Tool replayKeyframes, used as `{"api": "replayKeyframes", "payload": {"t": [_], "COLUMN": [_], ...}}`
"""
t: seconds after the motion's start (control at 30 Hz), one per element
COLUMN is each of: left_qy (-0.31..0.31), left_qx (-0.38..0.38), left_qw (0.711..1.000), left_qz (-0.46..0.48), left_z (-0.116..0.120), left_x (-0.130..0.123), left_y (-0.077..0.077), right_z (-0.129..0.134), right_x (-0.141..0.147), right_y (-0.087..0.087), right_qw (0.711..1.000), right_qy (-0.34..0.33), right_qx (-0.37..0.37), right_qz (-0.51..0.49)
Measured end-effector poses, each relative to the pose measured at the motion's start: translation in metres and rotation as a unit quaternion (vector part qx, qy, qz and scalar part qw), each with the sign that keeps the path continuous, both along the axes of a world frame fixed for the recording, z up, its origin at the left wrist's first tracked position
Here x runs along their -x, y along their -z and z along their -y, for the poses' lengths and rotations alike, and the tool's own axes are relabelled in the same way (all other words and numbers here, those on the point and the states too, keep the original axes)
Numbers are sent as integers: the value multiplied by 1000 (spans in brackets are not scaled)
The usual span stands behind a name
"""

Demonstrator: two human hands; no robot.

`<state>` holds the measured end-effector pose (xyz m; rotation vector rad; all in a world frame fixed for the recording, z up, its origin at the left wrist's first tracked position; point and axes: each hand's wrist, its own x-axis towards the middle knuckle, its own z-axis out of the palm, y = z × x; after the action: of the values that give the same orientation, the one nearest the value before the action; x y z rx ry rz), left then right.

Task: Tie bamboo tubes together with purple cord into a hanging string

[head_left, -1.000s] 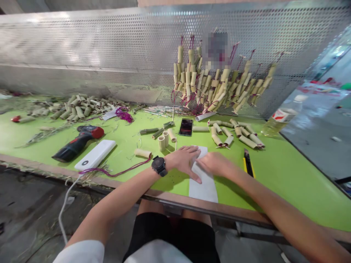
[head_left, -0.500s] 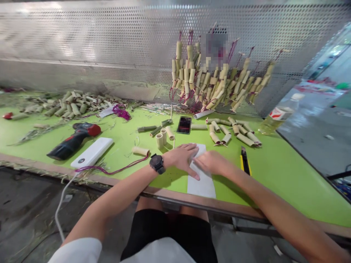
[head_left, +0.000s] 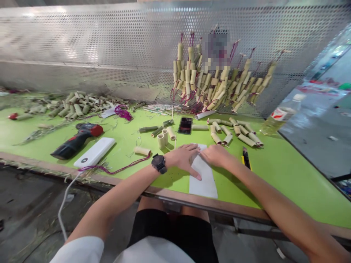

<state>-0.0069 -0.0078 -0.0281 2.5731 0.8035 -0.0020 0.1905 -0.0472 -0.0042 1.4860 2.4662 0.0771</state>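
A folded white paper (head_left: 203,182) lies on the green table near its front edge. My left hand (head_left: 185,159), with a black watch at the wrist, rests with fingers spread over the paper's left side. At the paper's upper right, my right hand (head_left: 215,155) has its fingers curled together, the fingertips touching the paper close to my left fingers. Whether anything small is between those fingertips cannot be made out. A yellow and black cutter (head_left: 246,158) lies to the right of my right hand.
Bamboo tubes (head_left: 161,141) stand beyond my left hand, and joined bamboo pieces (head_left: 236,130) lie beyond my right. A drill (head_left: 78,140) and white power bank (head_left: 94,152) are left. A bottle (head_left: 282,115) stands right. Strung bamboo (head_left: 216,87) hangs behind.
My right hand has moved up slightly along the paper, toward its far end. My left hand stays spread on the paper. The whole view has shifted a little.
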Motion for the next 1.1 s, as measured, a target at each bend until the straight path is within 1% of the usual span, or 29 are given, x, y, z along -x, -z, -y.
{"api": "replayKeyframes", "payload": {"t": [0.1, 0.13, 0.17, 0.23, 0.27, 0.3, 0.33, 0.37, 0.4, 0.43, 0.47, 0.53, 0.57, 0.6, 0.7, 0.73, 0.77, 0.8, 0.87, 0.9, 0.97, 1.0, 1.03, 1.1], "left_qy": [6, 6, 3, 0, 1, 3, 7, 12, 14, 14, 12, 7, 6, 7, 12, 9, 5, 1, -1, 1, 6, 6, 5, 1], "left_qx": [6, 6, 5, 1, 0, 0, 2, 5, 6, 6, 4, -3, -5, -6, -7, -8, -9, -10, -11, -11, -13, -14, -15, -17], "left_qw": [1000, 1000, 1000, 1000, 1000, 1000, 1000, 1000, 1000, 1000, 1000, 999, 999, 999, 999, 999, 999, 999, 1000, 1000, 1000, 1000, 1000, 1000], "left_qz": [-5, -8, -11, -14, -13, -12, -9, -6, 0, 8, 17, 34, 39, 41, 36, 34, 33, 32, 30, 26, 20, 18, 18, 21], "left_z": [1, 1, 1, 1, 1, 1, 0, -1, -1, -2, -3, -5, -6, -6, -5, -4, -4, -3, -1, -1, 0, 0, 0, 0], "left_x": [-1, -1, -1, -1, -1, 0, 0, 1, 1, 1, 2, 2, 2, 2, 2, 2, 2, 2, 2, 2, 2, 2, 2, 2], "left_y": [-2, -3, -3, -4, -5, -5, -5, -4, -3, -1, 1, 4, 5, 7, 7, 6, 6, 5, 3, 3, 3, 3, 3, 3], "right_z": [1, 1, 0, -1, 0, 1, 2, 2, 2, 2, 1, -1, -1, -1, 2, 2, 2, 2, 1, 2, 3, 3, 3, 2], "right_x": [2, 1, 0, -1, -2, -1, 0, 2, 3, 3, 3, 2, 1, 1, 1, 0, -1, -3, -4, -4, -3, -3, -3, -3], "right_y": [3, 4, 4, 4, 5, 5, 6, 7, 7, 7, 7, 6, 6, 5, 5, 5, 4, 4, 4, 4, 4, 4, 4, 4], "right_qw": [996, 996, 998, 1000, 999, 999, 999, 996, 994, 993, 996, 1000, 1000, 1000, 997, 997, 999, 1000, 999, 999, 998, 998, 999, 999], "right_qy": [-73, -76, -59, -13, -7, -19, -51, -87, -102, -101, -77, -10, 2, -1, -73, -72, -46, -13, 15, 2, -54, -65, -52, 9], "right_qx": [36, 38, 30, -8, -25, -21, -7, 11, 13, 16, 18, -14, -26, -22, 13, 15, 13, -6, -40, -23, 13, 16, 15, -19], "right_qz": [-43, -41, -24, 10, 20, 23, 7, -21, -47, -56, -46, -7, 7, 19, -19, -17, 1, 17, 28, 30, 0, -11, 3, 31]}}
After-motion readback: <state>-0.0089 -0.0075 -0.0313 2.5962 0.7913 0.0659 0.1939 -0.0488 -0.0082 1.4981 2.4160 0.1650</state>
